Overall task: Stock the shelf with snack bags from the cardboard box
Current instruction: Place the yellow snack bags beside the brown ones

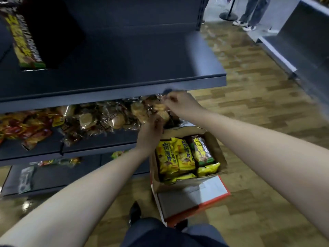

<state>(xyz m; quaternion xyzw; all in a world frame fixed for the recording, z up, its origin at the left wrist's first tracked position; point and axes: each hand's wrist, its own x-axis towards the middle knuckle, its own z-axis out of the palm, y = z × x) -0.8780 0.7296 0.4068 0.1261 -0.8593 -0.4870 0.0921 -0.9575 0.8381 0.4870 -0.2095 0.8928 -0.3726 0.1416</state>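
- Two hands are working at the right end of the middle shelf [99,147], both holding one clear snack bag [156,111] of pale round biscuits, just under the lip of the top shelf [124,93].
- The right hand [179,102] is pinching the bag's upper edge at about 1 o'clock of the bag, fingers curled on the wrapper.
- The left hand [151,129] is gripping the bag's lower edge at about 7 o'clock, fingers curled upward around it.
- More clear biscuit bags [99,120] are lying in a loose row at 9 o'clock of the held bag, touching one another on the same shelf.
- Red and orange packets [23,127] are piling up further toward 9 o'clock, at the shelf's left end.
- The cardboard box [219,152] is sitting open on the wooden floor [258,139] at 5 o'clock of the hands, just beside the shelf's end.
- Yellow snack bags [174,157] are filling the box, with one brown-fronted bag [201,150] among them at its right side.
- A red-edged flap [195,198] is lying flat at 6 o'clock of the box.
- One long yellow and brown bag [25,40] is lying on the top shelf at 10 o'clock.
- A few packets [58,161] are resting on the bottom shelf.
- Another person's legs [252,11] are standing at 1 o'clock, well apart.
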